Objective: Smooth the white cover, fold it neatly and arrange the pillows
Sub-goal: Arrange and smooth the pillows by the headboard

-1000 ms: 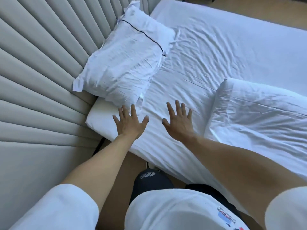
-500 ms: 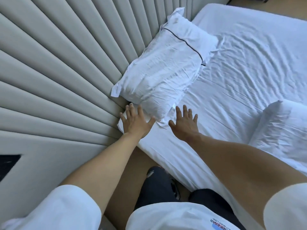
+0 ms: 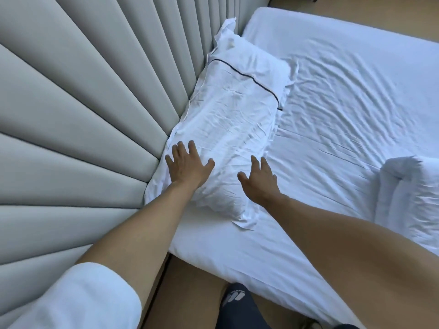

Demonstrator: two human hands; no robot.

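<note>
A white pillow point(image 3: 235, 119) with a thin dark piping line lies along the headboard at the near corner of the bed. My left hand point(image 3: 188, 166) rests flat on the pillow's near end, fingers spread. My right hand point(image 3: 260, 180) lies open on the pillow's right edge, where it meets the wrinkled white sheet point(image 3: 337, 110). A folded white cover point(image 3: 411, 193) lies at the right edge of the view, partly cut off.
A padded grey headboard point(image 3: 83, 115) with vertical channels fills the left side. The mattress edge point(image 3: 237, 264) runs diagonally in front of me. My dark trouser leg point(image 3: 237, 307) stands on the tan floor point(image 3: 190, 281) beside the bed.
Both hands have moved forward from the bare sheet onto the near end of the pillow. The view has shifted, so the folded cover sits farther right.
</note>
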